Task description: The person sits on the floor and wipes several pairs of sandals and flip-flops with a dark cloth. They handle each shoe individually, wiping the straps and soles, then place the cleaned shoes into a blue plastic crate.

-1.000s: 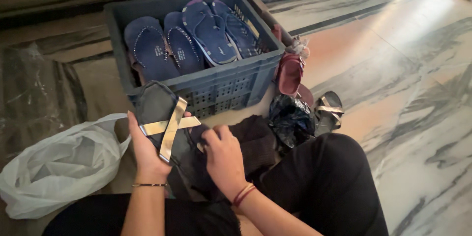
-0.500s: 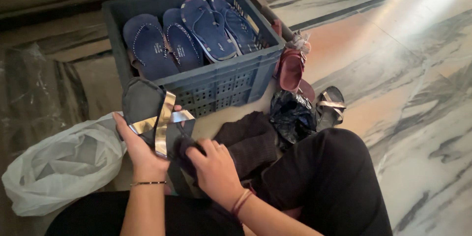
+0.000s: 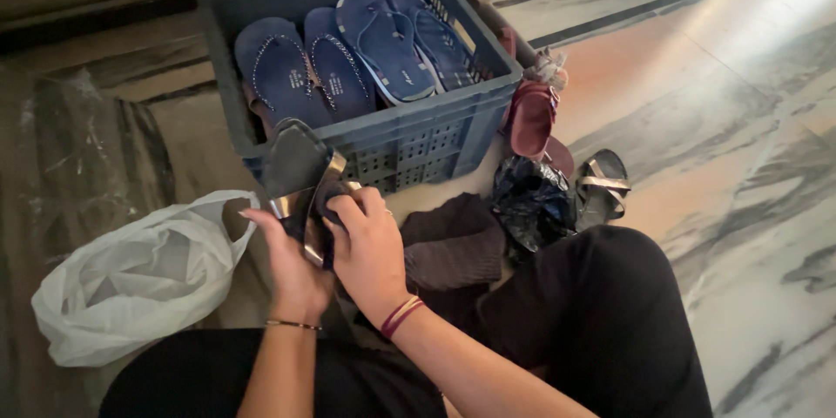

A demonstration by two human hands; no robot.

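Fingers of the left hand clasp the sandal; right hand presses its strap.

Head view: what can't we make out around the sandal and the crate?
- Sandal: its heel end and crossed metallic straps, covered by the right hand and left hand.
- Dark cloth: mostly hidden under the right hand's fingers.
- Blue crate: whatever lies under the blue flip-flops, hidden by them.
- Maroon shoe: partly behind the crate's corner.
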